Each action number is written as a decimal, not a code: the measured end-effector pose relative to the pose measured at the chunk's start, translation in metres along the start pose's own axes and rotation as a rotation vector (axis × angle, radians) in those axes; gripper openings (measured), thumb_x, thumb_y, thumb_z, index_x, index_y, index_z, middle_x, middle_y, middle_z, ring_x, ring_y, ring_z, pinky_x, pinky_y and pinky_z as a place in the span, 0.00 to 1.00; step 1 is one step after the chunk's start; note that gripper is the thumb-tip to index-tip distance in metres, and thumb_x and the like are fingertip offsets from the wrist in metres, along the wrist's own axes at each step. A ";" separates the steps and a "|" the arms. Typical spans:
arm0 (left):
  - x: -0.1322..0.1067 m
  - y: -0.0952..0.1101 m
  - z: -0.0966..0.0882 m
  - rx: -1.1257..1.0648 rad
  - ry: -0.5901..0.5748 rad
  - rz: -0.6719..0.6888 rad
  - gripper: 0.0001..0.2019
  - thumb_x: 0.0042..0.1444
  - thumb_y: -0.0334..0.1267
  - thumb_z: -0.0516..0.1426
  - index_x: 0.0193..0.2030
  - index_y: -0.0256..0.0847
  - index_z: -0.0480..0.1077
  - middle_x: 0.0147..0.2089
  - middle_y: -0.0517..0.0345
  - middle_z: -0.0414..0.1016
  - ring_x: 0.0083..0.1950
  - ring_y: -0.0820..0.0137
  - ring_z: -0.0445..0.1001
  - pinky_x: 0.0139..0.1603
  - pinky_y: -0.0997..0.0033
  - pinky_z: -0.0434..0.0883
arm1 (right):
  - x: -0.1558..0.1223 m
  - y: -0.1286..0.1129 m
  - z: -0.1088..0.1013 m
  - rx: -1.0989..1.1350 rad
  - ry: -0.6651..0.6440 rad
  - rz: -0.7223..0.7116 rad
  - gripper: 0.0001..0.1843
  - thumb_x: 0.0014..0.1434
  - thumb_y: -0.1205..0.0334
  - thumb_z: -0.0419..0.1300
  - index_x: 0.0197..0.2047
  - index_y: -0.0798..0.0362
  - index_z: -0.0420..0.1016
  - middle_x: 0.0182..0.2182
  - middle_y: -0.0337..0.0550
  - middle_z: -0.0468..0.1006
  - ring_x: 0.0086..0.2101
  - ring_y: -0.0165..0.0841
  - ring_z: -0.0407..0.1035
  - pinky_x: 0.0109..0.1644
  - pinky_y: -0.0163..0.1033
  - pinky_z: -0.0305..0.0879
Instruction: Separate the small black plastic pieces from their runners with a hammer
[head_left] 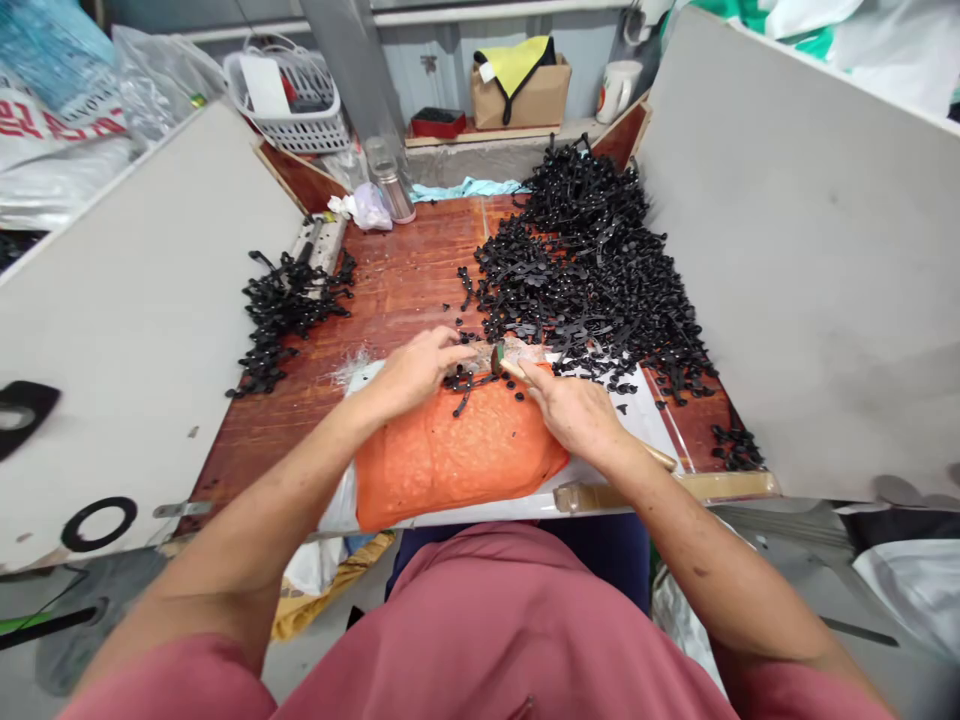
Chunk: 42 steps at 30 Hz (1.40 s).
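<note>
My left hand (418, 368) is closed in a pinch on small black plastic parts (466, 378) lying at the far edge of an orange mesh pad (450, 450). My right hand (570, 408) is closed round a wooden-handled tool (504, 362) whose tip meets the parts between the two hands. A big heap of black plastic pieces (592, 270) lies just beyond my right hand. A smaller heap of black pieces (285, 305) lies to the far left on the wooden table (405, 280).
Grey boards stand as walls at the left (127, 320) and right (810, 250). At the back are a white basket (289, 100), a metal flask (394, 190), a cardboard box (521, 90) and a mug (619, 90). Bags lie at the far left.
</note>
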<state>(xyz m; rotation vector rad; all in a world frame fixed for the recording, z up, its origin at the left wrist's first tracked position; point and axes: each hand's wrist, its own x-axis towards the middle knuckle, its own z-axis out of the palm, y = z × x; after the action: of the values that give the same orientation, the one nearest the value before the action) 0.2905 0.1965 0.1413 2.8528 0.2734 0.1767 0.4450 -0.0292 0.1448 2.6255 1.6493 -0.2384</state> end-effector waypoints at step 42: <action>0.019 0.041 0.044 0.122 -0.120 -0.157 0.22 0.73 0.46 0.42 0.39 0.41 0.73 0.38 0.49 0.82 0.40 0.59 0.76 0.50 0.60 0.60 | -0.124 0.017 0.059 0.759 -0.002 0.087 0.28 0.76 0.59 0.45 0.75 0.28 0.56 0.70 0.31 0.64 0.63 0.41 0.69 0.65 0.49 0.69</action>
<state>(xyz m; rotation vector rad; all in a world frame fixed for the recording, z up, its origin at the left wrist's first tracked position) 0.3224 0.1500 0.1127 2.9310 0.4968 -0.0442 0.4009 -0.1537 0.1034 3.1747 1.6736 -1.0478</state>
